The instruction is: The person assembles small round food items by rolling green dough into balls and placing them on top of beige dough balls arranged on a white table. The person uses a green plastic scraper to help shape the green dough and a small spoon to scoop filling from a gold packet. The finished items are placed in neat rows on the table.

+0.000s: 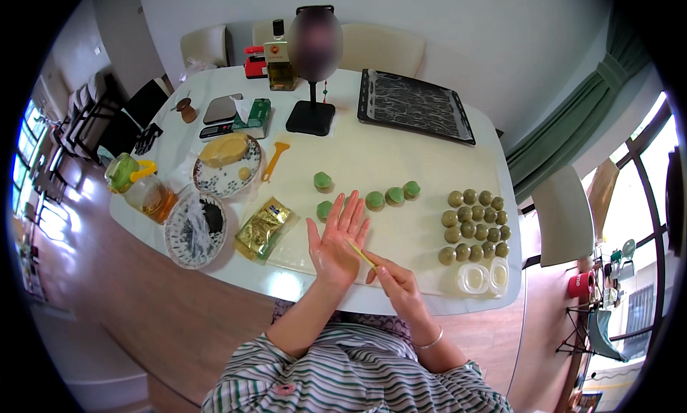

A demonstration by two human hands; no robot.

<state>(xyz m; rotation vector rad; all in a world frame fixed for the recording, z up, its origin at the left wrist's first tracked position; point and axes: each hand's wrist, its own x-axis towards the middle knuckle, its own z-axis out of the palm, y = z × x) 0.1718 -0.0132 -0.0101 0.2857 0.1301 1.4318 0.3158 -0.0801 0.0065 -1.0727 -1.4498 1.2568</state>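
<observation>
Two hands held over near table (401, 298) edge. L hand (336, 237) spread flat, palm up, nothing gripped. R hand (393, 283) pinched shut on thin yellow stick (360, 253), stick tip laid across L palm. Green moulded cakes (372, 198) set just beyond fingertips, mid-table. Green dough balls (476, 225) grouped to R, w/ clear moulds (483, 277) at R near edge. Gold packet (265, 228) and patterned bowl (195, 229) to L. Bare tabletop betw. cakes and baking tray (415, 105).

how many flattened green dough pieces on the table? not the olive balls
5 flattened green dough pieces: one alone at, three in a row at, and one at beside the open left hand, which may hide more.
</observation>
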